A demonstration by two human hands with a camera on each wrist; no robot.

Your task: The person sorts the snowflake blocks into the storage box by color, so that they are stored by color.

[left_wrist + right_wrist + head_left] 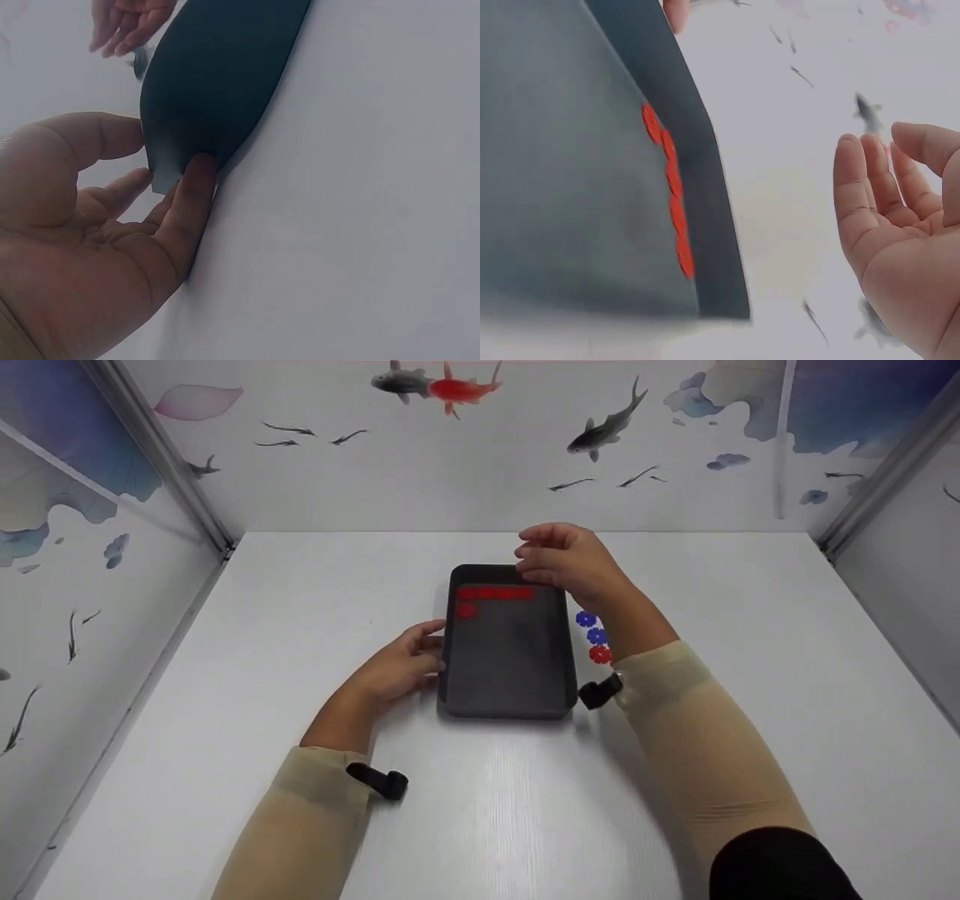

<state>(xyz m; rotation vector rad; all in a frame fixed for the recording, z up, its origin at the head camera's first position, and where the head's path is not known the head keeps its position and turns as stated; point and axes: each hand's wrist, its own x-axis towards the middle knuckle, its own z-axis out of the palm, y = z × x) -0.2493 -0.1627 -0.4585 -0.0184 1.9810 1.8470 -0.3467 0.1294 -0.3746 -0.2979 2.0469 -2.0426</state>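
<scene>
A dark grey rectangular tray (510, 711) lies on the white table. Inside it, several red flower-shaped pieces (495, 594) form a row along the far wall, and one more red piece (466, 610) lies just below the row's left end. My left hand (397, 667) touches the tray's left side; the left wrist view shows its fingertips against the dark wall (217, 82). Over the far right corner is my right hand (566, 559), its fingers loosely bent and holding nothing. In the right wrist view that hand (907, 225) is apart from the tray.
Right of the tray, partly behind my right forearm, lie blue flower-shaped pieces (586, 619) and a red one (599, 654). White panels with painted fish (604, 431) enclose the table at the back and sides. A black wrist camera mount (600, 691) is close to the tray's near right corner.
</scene>
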